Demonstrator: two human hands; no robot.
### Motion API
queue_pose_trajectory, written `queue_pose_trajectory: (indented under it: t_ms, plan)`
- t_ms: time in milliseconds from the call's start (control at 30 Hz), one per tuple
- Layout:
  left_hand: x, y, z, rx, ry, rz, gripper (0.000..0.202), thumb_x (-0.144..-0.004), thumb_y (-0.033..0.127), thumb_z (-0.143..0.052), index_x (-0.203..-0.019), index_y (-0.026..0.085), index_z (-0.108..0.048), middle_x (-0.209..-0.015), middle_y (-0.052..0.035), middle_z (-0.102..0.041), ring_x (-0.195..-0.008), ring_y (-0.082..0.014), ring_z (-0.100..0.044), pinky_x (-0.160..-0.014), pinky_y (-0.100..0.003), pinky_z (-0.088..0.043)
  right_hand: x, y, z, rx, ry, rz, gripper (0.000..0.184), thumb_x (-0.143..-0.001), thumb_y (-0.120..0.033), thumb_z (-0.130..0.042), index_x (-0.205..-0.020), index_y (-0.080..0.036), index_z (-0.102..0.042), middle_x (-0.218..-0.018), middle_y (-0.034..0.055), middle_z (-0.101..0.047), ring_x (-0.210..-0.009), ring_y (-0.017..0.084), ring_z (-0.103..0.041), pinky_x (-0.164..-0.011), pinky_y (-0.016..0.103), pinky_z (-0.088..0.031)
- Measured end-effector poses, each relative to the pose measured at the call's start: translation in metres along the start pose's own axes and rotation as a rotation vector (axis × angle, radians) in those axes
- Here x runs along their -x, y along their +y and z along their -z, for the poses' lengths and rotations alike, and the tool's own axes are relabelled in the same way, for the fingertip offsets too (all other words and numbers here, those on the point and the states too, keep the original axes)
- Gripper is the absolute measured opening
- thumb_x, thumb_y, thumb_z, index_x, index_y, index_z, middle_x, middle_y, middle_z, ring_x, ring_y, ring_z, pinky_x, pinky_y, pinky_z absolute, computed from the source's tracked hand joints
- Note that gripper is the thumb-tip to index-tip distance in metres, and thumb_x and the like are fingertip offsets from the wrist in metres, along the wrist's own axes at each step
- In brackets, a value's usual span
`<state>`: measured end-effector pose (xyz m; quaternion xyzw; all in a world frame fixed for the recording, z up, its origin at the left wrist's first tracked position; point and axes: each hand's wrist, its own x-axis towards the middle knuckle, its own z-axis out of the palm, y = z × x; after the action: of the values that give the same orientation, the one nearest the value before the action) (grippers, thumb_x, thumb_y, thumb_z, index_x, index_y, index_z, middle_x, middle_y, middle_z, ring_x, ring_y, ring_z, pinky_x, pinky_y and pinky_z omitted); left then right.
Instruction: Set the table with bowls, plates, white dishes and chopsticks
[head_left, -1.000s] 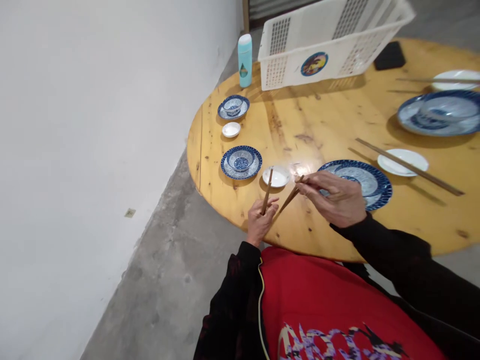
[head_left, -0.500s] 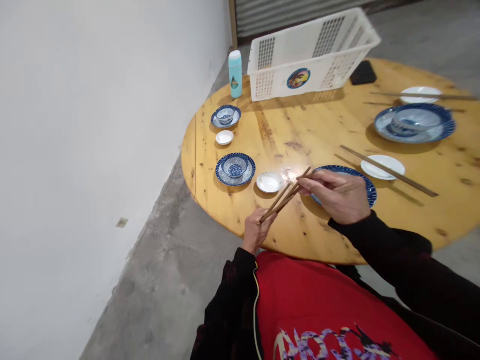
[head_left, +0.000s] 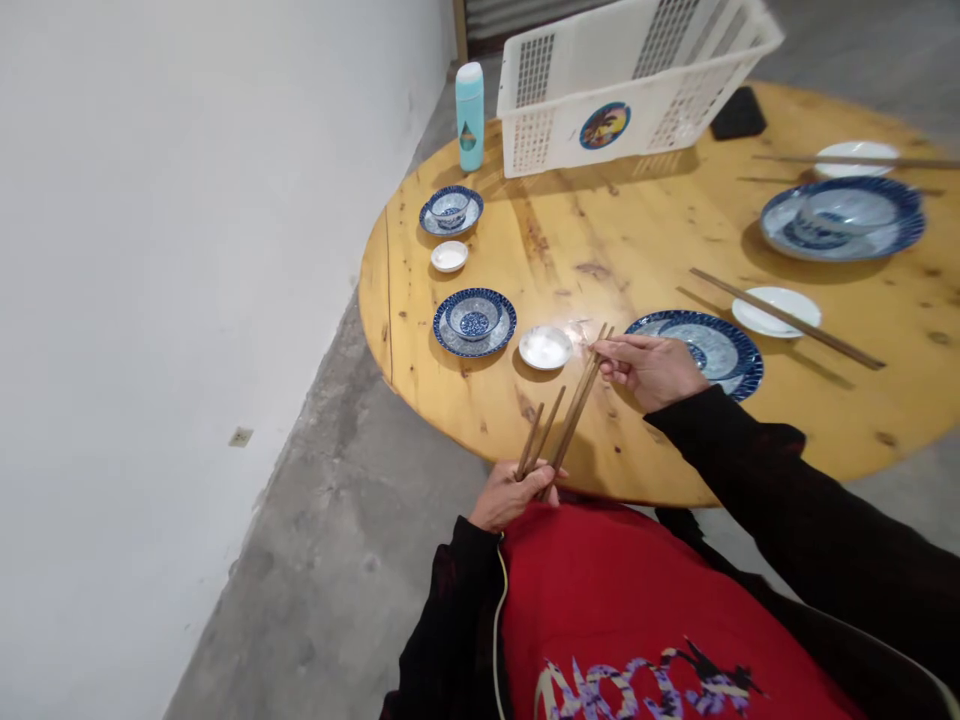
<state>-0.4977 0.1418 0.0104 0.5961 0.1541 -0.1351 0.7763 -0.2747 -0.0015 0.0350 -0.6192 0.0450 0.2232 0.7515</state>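
Note:
My left hand [head_left: 508, 495] is closed around the lower ends of several brown wooden chopsticks [head_left: 559, 428], just off the near edge of the round wooden table [head_left: 645, 230]. My right hand [head_left: 651, 368] pinches the upper ends of a longer pair of those chopsticks [head_left: 587, 375] above the table. A small white dish [head_left: 545, 347] lies just left of my right hand. A blue patterned plate [head_left: 716, 347] sits right behind that hand, partly covered by it.
Left of the dish stands a blue bowl on a saucer [head_left: 474, 321]; farther back are a second one [head_left: 450, 210] and a small white dish [head_left: 449, 256]. A white plastic basket [head_left: 622, 85], a teal bottle [head_left: 469, 116], other plates and chopsticks [head_left: 787, 318] lie beyond. A white wall is at left.
My left hand has pulled back off the table edge towards my body with the chopsticks. The chopsticks now stand steeper, and my right hand has shifted slightly left on their upper ends.

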Motion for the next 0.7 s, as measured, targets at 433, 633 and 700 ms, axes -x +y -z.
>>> queue_pose_trajectory:
  t_ms: [433,633,700]
  plan:
    - [-0.006,-0.017,-0.004,0.098,0.082,0.11,0.062,-0.08,0.072,-0.067,-0.086,0.011,-0.073,-0.059,0.0,-0.056,-0.05,-0.0062,-0.032,-0.054,-0.026,-0.019,-0.012,0.031,-0.003,0.004,0.009,-0.146,0.017,-0.069,-0.02,-0.09,-0.076,-0.017,-0.075,-0.073,0.0043,-0.068,-0.056,0.008,-0.056,-0.047,0.015,-0.054]
    - [-0.018,-0.012,0.005,0.11,0.135,0.118,0.062,-0.077,0.072,-0.071,-0.088,0.011,-0.073,-0.062,0.0006,-0.057,-0.049,-0.0054,-0.031,-0.052,-0.026,-0.017,-0.035,0.036,-0.013,-0.048,-0.03,-0.149,0.018,-0.068,-0.023,-0.091,-0.077,-0.018,-0.076,-0.076,0.0048,-0.069,-0.057,0.008,-0.054,-0.047,0.014,-0.052]
    - [-0.022,-0.009,0.009,0.097,0.15,0.132,0.063,-0.076,0.073,-0.071,-0.088,0.011,-0.072,-0.062,0.0007,-0.057,-0.049,-0.0055,-0.031,-0.052,-0.025,-0.017,-0.041,0.036,-0.016,-0.056,-0.04,-0.161,0.02,-0.067,-0.026,-0.092,-0.077,-0.018,-0.076,-0.076,0.0051,-0.07,-0.058,0.008,-0.055,-0.047,0.015,-0.053]
